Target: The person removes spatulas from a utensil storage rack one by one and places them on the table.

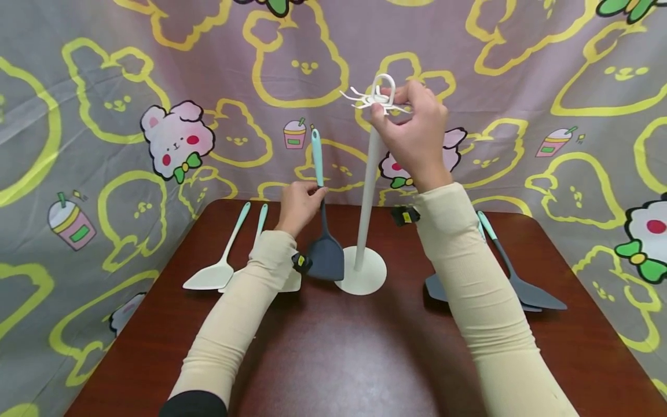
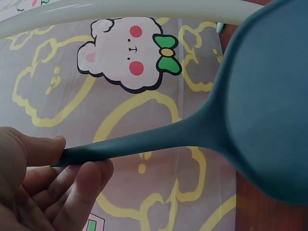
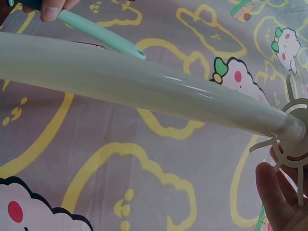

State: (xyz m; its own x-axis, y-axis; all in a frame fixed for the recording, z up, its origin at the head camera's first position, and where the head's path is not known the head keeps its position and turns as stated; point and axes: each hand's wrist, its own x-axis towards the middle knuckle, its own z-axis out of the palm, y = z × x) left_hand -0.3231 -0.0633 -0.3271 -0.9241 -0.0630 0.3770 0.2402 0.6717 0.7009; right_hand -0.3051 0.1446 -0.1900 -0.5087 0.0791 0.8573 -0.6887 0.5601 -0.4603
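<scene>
My left hand (image 1: 301, 204) pinches a dark grey spatula (image 1: 327, 255) at the middle of its shaft, where the mint handle meets the grey. The spatula hangs upright, blade down, just left of a white utensil stand (image 1: 367, 191). In the left wrist view, thumb and fingers close on the shaft of the spatula (image 2: 144, 139). At the top of the stand, my right hand (image 1: 417, 124) holds the white hook ring (image 1: 376, 99) between thumb and fingers. The right wrist view shows the pole (image 3: 159, 86) and the hook ring (image 3: 288, 156), with fingers at its edge.
Cream turners with mint handles, one a white spatula (image 1: 211, 275), lie on the left of the brown table (image 1: 333, 347). Dark grey spatulas (image 1: 531, 292) lie on the right, partly behind my right sleeve. A patterned curtain (image 1: 208, 52) surrounds the table's back and sides.
</scene>
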